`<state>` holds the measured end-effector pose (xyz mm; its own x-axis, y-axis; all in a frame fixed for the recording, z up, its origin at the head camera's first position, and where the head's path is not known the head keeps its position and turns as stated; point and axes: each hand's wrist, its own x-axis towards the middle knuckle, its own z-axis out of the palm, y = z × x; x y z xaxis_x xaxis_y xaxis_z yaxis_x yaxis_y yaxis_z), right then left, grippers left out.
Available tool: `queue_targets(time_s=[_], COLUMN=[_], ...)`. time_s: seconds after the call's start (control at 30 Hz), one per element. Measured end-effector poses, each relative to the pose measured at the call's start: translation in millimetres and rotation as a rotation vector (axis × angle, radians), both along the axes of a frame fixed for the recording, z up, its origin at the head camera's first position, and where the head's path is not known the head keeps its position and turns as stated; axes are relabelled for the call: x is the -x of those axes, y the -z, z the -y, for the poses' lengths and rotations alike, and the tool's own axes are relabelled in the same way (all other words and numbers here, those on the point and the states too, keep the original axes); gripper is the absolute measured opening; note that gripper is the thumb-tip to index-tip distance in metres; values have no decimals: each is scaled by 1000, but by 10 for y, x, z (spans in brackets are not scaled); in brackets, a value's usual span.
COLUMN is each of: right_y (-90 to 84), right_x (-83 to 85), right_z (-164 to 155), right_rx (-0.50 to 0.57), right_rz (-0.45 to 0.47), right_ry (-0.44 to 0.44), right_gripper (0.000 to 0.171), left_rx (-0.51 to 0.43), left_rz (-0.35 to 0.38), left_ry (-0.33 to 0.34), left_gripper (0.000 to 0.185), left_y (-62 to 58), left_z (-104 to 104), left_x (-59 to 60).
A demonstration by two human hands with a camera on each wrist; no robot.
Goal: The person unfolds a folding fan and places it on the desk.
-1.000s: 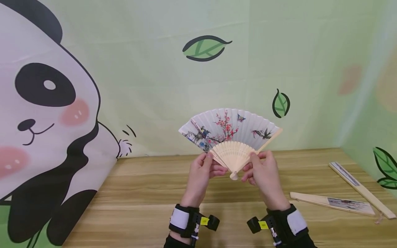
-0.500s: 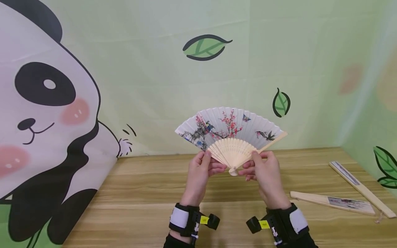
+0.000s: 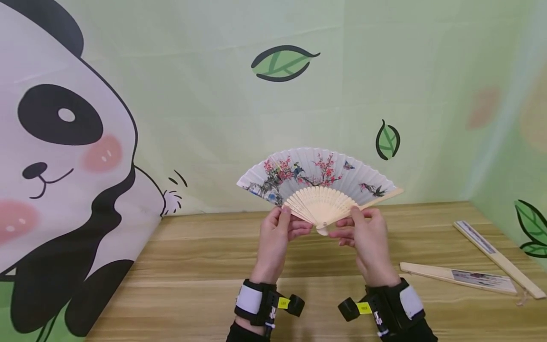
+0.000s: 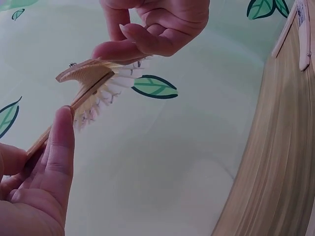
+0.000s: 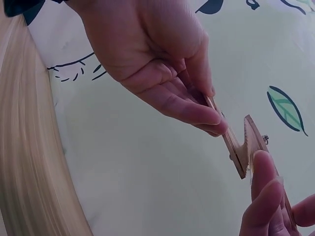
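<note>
Filling the left third of the head view, a panda print (image 3: 64, 156) covers the pale green backdrop (image 3: 205, 118); painted leaves dot the backdrop at upper centre (image 3: 283, 63) and right of centre (image 3: 387, 140). Wooden desk (image 3: 192, 266) spans the lower frame, grain running left to right.

Folding fan (image 3: 318, 183) sits at frame centre, held up above the desk in front of the backdrop, spread almost fully. White leaf with red blossoms and small birds; pale wooden ribs converging to a pivot at the bottom.

Left hand (image 3: 278, 232) just lower left of the pivot: thumb and fingers pinch the left outer guard stick. The left wrist view shows the thumb (image 4: 61, 142) pressed flat along that stick.

Right hand (image 3: 365, 232) lower right of the pivot: fingers pinch the right outer guard stick, thumb on top. Both hands are grasping the fan, neither released.

Black wrist straps with white bands, at lower centre, left (image 3: 256, 301) and right (image 3: 395, 306).

Two closed fans lie on the desk at lower right: one flat near the right forearm (image 3: 459, 278), one further right, angled toward the corner (image 3: 495, 256). Well apart from the hands.
</note>
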<state>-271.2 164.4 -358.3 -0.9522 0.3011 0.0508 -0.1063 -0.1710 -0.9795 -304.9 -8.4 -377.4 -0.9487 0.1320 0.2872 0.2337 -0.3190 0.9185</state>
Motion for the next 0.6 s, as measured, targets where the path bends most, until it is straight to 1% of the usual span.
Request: queue_targets(time_s=[0.13, 0.3, 0.43, 0.6], right_y=[-1, -2, -13, -27], right_x=[2, 10, 12, 6], right_z=[-20, -57, -86, -109], right_rx=[16, 46, 65, 71], right_rz=[-3, -3, -6, -10], right_ry=[12, 28, 37, 52], right_gripper=[21, 18, 17, 17], left_rx=[1, 12, 18, 17], left_rz=[-9, -31, -50, -56], left_ry=[9, 51, 71, 70], left_gripper=[31, 28, 28, 26], left_y=[-5, -5, -4, -6], left_z=[-12, -19, -29, -45], left_x=[1, -13, -22, -24])
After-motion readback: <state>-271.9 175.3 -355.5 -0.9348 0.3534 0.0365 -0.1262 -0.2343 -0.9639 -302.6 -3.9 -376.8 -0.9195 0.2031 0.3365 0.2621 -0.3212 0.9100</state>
